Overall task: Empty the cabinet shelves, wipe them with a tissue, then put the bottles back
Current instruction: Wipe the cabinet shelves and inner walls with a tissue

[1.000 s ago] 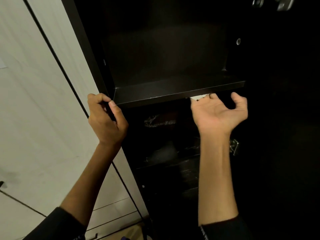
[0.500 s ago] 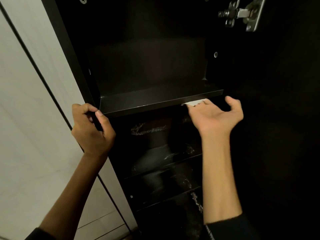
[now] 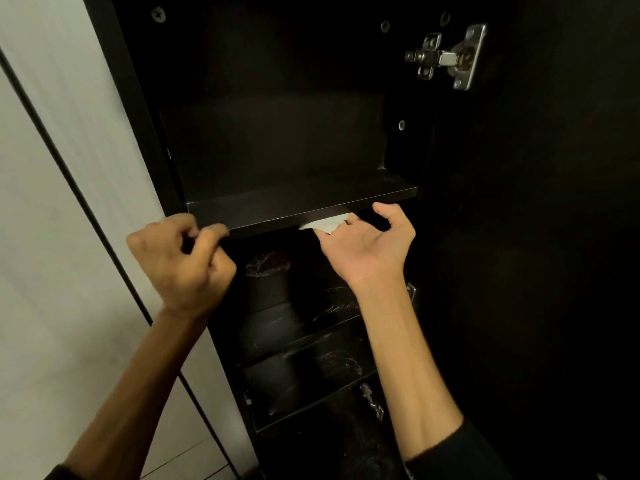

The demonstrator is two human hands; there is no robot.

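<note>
A dark cabinet stands open in front of me, its upper shelf [image 3: 298, 206] bare. My left hand [image 3: 183, 265] grips the shelf's front left corner, fingers curled over the edge. Palm up, my right hand [image 3: 367, 247] presses a white tissue [image 3: 323, 225] against the underside of that shelf, near its front edge. Most of the tissue is hidden by the fingers and the shelf. No bottles are in view.
Lower shelves [image 3: 304, 341] below carry pale streaks. The open cabinet door [image 3: 540, 237] fills the right side, with a metal hinge [image 3: 446, 58] at the top. A light wall panel [image 3: 52, 237] lies on the left.
The view has tilted upward, so the shelf and both hands sit lower in the frame and the hinge shows. Both hands keep their places on the shelf, and more tissue shows by the fingers.
</note>
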